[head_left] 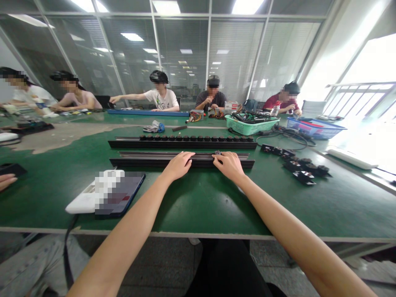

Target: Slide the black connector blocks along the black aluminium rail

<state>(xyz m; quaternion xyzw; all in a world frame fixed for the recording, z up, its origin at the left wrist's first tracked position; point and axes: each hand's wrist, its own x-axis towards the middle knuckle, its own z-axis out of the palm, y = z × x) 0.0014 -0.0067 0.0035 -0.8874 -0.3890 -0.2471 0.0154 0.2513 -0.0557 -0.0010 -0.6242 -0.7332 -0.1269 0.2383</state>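
Note:
A long black metal rail (142,163) with a silver channel lies across the table in front of me. My left hand (180,164) grips it near the middle, fingers over the top and thumb on the near side. Further right along the same rail, my right hand (228,163) has its fingers bent around a small black module (218,152), which it partly hides. Behind lies a second black rail (182,144), parallel to the first, carrying a row of several black modules (192,138). More loose black modules (305,168) are grouped on the table to the right.
A white device (89,192) and a dark tablet-like device (128,196) lie at front left. Green basket (252,126), blue basket (315,128) and cables (293,138) are at back right. Gloves (154,127) lie beyond the rails. Several people sit across; another person's hand (6,180) shows at left.

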